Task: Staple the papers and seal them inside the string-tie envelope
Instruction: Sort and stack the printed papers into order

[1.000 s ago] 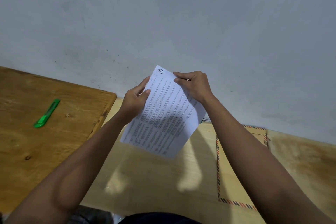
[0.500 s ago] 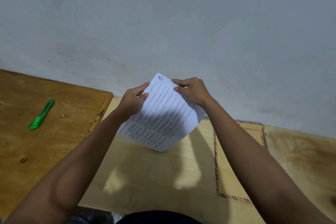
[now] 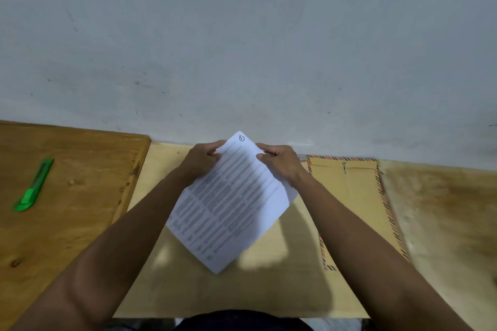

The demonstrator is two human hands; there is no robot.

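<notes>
Both hands, left hand and right hand, pinch the top corners of the papers above the tabletop's middle. We see no stapler; stapling and sealing remain, we judge. The envelope lies flat near the right rear edge.

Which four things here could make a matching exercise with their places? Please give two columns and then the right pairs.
Things:
1. papers
2. envelope
3. green cutter
4. left hand

Places:
A. lying on the darker wooden board at the left
B. held up in both hands, tilted
C. gripping the sheets' left edge
D. flat on the table, under the right forearm

Pairs: 1-B, 2-D, 3-A, 4-C
</notes>
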